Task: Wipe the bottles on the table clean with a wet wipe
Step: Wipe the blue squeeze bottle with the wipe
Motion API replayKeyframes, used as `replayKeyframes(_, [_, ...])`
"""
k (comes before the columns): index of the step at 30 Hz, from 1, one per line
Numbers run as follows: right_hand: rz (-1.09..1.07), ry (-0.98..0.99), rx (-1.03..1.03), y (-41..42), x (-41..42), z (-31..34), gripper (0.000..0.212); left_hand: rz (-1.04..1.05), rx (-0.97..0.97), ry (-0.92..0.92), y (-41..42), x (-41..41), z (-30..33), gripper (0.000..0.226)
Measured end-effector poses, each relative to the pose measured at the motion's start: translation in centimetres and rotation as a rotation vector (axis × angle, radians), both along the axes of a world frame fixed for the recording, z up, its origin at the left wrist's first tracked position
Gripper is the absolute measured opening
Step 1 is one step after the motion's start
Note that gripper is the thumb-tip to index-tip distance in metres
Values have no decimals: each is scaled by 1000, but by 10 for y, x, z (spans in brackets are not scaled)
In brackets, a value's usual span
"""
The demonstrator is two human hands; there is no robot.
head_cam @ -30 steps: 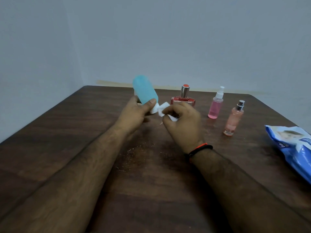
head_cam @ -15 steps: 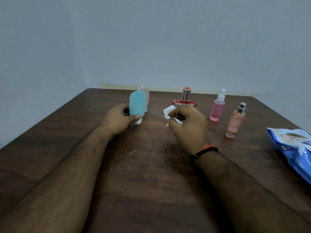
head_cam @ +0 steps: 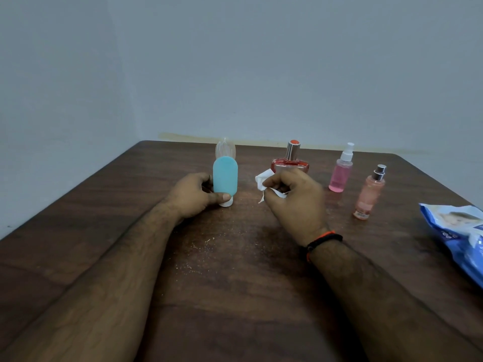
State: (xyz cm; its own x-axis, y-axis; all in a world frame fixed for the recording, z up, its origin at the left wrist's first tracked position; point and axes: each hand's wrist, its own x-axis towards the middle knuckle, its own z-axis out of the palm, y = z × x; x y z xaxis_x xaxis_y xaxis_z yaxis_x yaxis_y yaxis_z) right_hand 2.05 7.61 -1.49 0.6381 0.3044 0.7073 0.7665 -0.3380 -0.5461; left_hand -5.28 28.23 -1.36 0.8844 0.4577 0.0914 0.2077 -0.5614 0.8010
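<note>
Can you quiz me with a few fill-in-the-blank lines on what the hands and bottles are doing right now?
1. The left hand holds the ______ bottle, which stands cap-down on the table.
2. The right hand grips a crumpled white ______.
3. The bottle with the red-topped metal cap stands directly behind the ______ hand.
4. The blue wipes pack lies at the table's ______ edge.

Missing words: blue; wipe; right; right

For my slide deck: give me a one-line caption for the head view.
Left hand stands a blue bottle on the table; right hand holds a wipe.
</note>
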Motion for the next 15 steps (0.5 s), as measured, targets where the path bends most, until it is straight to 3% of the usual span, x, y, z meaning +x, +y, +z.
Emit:
replayKeyframes(7, [6,12,-6,-1,0,1,13,-44,-50,58,1,-5,6,58])
replayKeyframes(10, [-2,9,2,-1,1,1,13,-85,-234,52,9,-8,10,50])
replayKeyframes(12, [-8,10,15,0,2,1,14,16,-329,-19,17,-2,7,45])
replayKeyframes(15, [-5,4,2,1,1,0,13,260,-231,-131,25,20,-4,34])
